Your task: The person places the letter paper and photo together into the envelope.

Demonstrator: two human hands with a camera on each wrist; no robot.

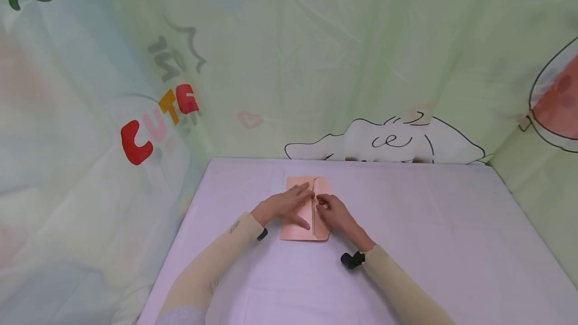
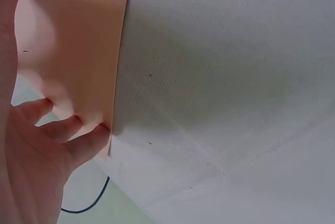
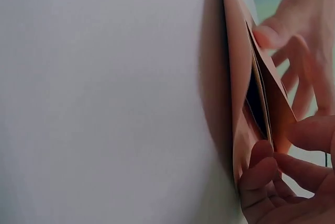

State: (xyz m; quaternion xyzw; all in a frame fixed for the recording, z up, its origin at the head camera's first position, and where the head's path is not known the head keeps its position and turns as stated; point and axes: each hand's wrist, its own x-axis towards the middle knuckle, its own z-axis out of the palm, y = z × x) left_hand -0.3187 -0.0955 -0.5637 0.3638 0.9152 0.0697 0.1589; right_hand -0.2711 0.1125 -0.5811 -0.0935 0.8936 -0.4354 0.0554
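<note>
A salmon-pink paper envelope (image 1: 320,232) lies on the table, a long slit running down its face right of the middle. My left hand (image 1: 289,204) rests on the part left of the slit, fingers and thumb spread. In the left wrist view, several fingertips (image 2: 94,140) touch the paper near its edge. My right hand (image 1: 336,214) is at the slit with bent fingers; in the right wrist view its thumb and fingers (image 3: 261,174) pinch the envelope's opening edge. The opening gapes there, dark inside, with a thin tan edge (image 3: 261,90) showing between the layers. What lies deeper is hidden.
A white cloth covers the table (image 1: 429,234). Behind it hangs a printed curtain (image 1: 316,64) with letters and drawings, which also runs along the left and right sides. Small black wrist devices (image 1: 352,260) sit by both cuffs.
</note>
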